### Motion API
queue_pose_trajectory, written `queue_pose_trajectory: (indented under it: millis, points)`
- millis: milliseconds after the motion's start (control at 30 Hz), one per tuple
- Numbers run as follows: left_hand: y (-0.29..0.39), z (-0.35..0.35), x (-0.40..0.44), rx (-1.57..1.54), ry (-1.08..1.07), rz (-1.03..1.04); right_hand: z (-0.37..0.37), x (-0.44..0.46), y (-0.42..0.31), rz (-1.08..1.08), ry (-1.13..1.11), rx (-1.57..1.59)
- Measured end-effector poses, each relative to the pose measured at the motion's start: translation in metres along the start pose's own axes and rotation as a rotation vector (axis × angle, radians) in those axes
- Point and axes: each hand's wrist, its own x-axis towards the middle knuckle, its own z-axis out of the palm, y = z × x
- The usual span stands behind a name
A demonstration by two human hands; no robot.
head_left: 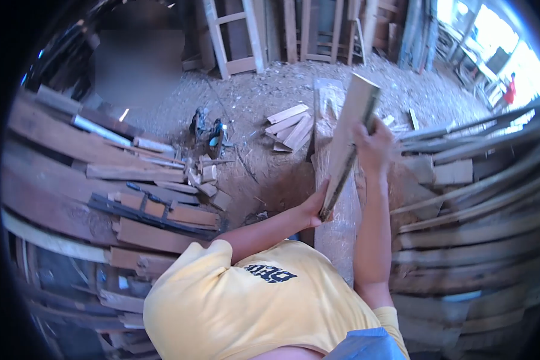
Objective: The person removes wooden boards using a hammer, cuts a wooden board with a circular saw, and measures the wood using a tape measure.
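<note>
A wooden board [347, 135] is held up in front of me, tilted with its far end raised to the right. Around its near lower end my left hand [315, 207] is closed. My right hand [375, 147] grips the board's right edge nearer the far end, slightly blurred. The board's narrow edge looks dark and rough. Beneath it runs a long pale plank or bench [336, 240] with a shiny surface, partly hidden by the board and my arms.
Stacked planks [66, 162] line the left; more long boards [480, 240] lie to the right. A small pile of cut wood pieces [291, 127] and a dark power tool [213, 133] rest on the dirt floor ahead. Wooden frames [237, 39] lean at the back.
</note>
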Motion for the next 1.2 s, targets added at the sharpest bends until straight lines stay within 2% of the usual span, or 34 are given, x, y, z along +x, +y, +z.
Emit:
queue_pose_trajectory:
  millis: [67, 133, 200, 267, 367, 700, 867, 1000, 1200]
  points:
    - [0.0, 0.012, -0.001, 0.004, 0.058, 0.054, -0.005, 0.002, 0.009, -0.033, 0.045, 0.031]
    - [-0.004, 0.009, 0.006, 0.024, -0.059, 0.001, -0.009, 0.004, 0.02, -0.04, 0.03, 0.065]
    - [-0.007, 0.012, 0.015, 0.023, -0.002, 0.068, -0.013, 0.008, 0.025, -0.06, 0.083, 0.053]
    - [-0.009, 0.014, 0.018, 0.032, 0.029, 0.013, -0.017, 0.007, 0.025, -0.046, 0.069, 0.092]
    - [-0.01, 0.016, 0.012, 0.066, 0.024, 0.04, -0.017, 0.002, 0.028, -0.043, 0.1, 0.096]
    - [-0.018, 0.008, 0.012, 0.095, 0.055, 0.007, -0.014, -0.01, 0.027, -0.008, 0.085, 0.146]
    - [-0.016, 0.002, 0.014, 0.095, -0.018, 0.006, -0.012, -0.01, 0.024, -0.061, 0.073, 0.142]
    - [-0.013, 0.01, 0.002, 0.098, 0.046, 0.019, -0.013, -0.015, 0.015, 0.005, 0.033, 0.121]
    - [-0.017, -0.004, -0.002, 0.14, -0.064, -0.011, -0.007, -0.028, 0.021, 0.011, 0.025, 0.194]
